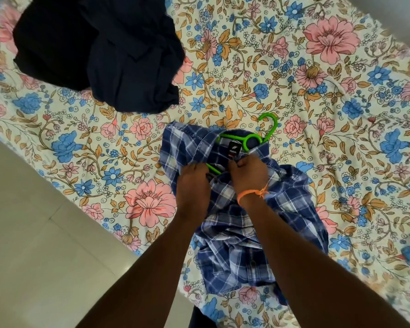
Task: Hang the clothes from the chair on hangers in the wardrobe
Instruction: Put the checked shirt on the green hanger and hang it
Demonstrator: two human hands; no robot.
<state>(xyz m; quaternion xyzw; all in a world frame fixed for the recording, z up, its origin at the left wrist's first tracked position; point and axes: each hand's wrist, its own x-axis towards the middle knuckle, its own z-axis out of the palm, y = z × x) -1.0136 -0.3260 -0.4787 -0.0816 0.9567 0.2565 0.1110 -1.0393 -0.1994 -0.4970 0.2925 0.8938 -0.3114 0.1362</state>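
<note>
Where both hands pinch its collar, the plaid shirt (242,209) covers the green hanger (249,140).

Inside the collar of your plaid shirt (234,209), just below the green hanger (244,139), sits a black neck label (233,150) (white logo, a red strip); its lettering is probably too blurred to read.

Bare forearms – orange wrist thread (253,194)

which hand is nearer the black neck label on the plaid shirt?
Right. The right hand pinches fabric just below the black neck label; the left hand grips the plaid shirt lower and further left.
</note>
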